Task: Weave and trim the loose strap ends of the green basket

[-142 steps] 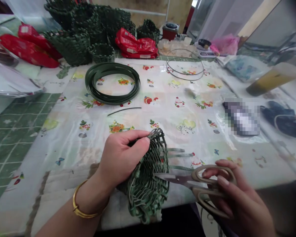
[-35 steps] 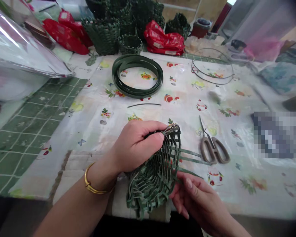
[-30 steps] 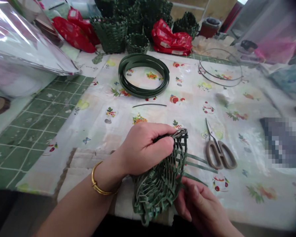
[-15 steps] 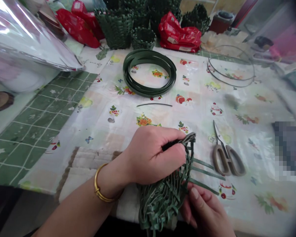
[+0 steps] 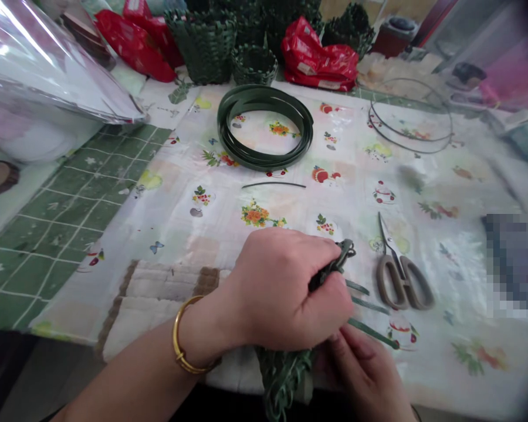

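Note:
My left hand (image 5: 286, 290), with a gold bangle on the wrist, is closed over the rim of a small green woven basket (image 5: 284, 375) at the table's near edge and hides most of it. My right hand (image 5: 365, 369) sits just below and to the right, its fingers pinching one of the loose green strips (image 5: 372, 331) that stick out of the basket. Tan-handled scissors (image 5: 400, 275) lie shut on the flowered tablecloth (image 5: 290, 199), a hand's width to the right of the basket.
A coil of green strip (image 5: 264, 126) lies mid-table with a thin dark piece (image 5: 273, 185) before it. Finished green baskets (image 5: 206, 38) and red bags (image 5: 321, 55) line the back. Wire hoops (image 5: 411, 126) lie back right, a clear plastic sheet (image 5: 48, 64) left.
The scissors went from my right hand to the table, and that hand took up a basket strip. Lately my left hand has rolled over the basket, covering it and pressing it lower.

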### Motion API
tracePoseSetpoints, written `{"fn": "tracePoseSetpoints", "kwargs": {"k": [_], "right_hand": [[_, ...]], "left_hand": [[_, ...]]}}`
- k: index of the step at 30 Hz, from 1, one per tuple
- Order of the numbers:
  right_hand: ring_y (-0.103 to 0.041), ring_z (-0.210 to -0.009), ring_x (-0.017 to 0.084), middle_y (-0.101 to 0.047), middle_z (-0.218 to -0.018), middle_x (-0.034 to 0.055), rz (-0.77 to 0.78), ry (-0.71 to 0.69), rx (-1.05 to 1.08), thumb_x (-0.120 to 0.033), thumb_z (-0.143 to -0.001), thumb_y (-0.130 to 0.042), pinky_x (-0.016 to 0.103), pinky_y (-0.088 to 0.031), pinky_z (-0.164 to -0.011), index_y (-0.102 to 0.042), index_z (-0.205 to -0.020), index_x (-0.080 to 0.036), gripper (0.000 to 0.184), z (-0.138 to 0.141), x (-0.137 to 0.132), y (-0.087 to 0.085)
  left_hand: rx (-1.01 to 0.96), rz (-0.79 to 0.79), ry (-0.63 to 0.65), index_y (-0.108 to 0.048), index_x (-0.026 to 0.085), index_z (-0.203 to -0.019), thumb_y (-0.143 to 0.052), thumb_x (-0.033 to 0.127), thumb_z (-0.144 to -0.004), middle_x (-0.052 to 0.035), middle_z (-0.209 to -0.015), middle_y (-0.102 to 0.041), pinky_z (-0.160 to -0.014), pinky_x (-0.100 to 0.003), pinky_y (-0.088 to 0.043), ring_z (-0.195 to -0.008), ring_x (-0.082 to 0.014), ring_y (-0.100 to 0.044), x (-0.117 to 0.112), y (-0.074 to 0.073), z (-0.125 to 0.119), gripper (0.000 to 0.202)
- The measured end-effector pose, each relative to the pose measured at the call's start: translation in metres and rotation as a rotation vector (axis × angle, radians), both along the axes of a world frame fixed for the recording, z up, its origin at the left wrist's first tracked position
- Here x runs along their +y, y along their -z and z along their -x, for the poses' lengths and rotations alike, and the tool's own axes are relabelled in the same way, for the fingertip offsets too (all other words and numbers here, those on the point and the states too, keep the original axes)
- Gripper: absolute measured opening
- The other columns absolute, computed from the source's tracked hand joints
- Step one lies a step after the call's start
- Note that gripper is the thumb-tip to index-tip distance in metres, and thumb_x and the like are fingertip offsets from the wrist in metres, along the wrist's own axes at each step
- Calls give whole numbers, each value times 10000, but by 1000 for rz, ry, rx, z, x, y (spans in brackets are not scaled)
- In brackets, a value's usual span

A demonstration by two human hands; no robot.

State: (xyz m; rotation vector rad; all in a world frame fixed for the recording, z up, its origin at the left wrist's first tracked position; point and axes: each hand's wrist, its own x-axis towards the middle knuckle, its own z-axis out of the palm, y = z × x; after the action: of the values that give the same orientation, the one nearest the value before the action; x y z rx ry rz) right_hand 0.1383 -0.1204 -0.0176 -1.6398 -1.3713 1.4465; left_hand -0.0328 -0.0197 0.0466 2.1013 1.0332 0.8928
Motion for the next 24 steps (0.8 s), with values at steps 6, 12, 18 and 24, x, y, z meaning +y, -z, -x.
{"fn": "tracePoseSetpoints", "kwargs": {"k": [6, 12, 18, 24], "right_hand": [[-595, -538, 152, -639, -573, 10, -271, -121, -254, -346, -945, -433, 223, -472, -508, -631, -691, -199, 354, 6, 9, -9], [-686, -609, 165, -757, -788, 37, -467, -55, -417, -344, -893, -576, 233, -531, -556, -670, -1009, -191, 214, -2, 15, -20], [-700, -677, 168, -749, -811, 29, -785, -48, -595, -250, -879, -617, 245, -544, -617, -678, -950, -221, 97, -13, 27, -27], [-621, -663, 159, -665, -754, 29, -1005, -170, -648, -138, -843, -643, 271, -519, -618, -677, -924, -197, 107, -13, 40, -37]], "left_hand": [[-24, -3, -37, -734, 136, -863, -503, 201, -770, -83, -823, -746, -754, -363, -543, -797, -234, -692, 2, 0, 8, 258], [-428, 295, -31, -729, 164, -1037, -505, 149, -825, -41, -900, -746, -750, -315, -548, -850, -207, -685, 18, 11, 29, 308], [-523, 283, -108, -737, 164, -1007, -523, 178, -845, -48, -933, -741, -750, -297, -532, -852, -192, -667, 19, 19, 21, 268], [-489, 353, -92, -715, 154, -1060, -498, 183, -851, -50, -948, -730, -767, -291, -522, -891, -196, -652, 23, 18, 23, 302]]}}
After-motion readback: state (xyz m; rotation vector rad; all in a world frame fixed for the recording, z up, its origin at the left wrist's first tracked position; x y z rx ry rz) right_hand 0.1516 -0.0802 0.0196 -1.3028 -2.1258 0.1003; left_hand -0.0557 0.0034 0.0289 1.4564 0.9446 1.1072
